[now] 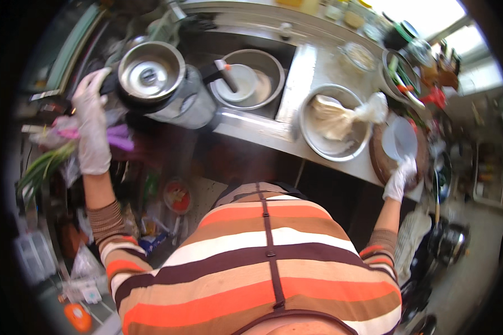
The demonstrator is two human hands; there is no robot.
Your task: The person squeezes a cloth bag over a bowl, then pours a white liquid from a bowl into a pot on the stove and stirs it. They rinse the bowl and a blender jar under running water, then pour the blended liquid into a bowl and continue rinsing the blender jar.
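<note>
My left hand (91, 119), in a thin translucent glove, has its fingers around a dark part on the left side of a kitchen appliance. The appliance has a round steel vessel (147, 77) with a black rim, above a blurred clear body (188, 106). My right hand (402, 178), gloved too, pinches the near rim of a translucent plastic cup (399, 138) over a round wooden cutting board (379, 157). Left of the board, a steel basin (308, 136) holds a cloth bag (331, 117) of pale, wet-looking material.
In the dark sink (291, 54) a steel bowl (278, 90) holds a white bowl (247, 79) and pale liquid. Behind the board stands a colander (385, 86) with green onions and red peppers. A glass bowl (358, 56) sits farther back. Green onions (46, 165) hang at left.
</note>
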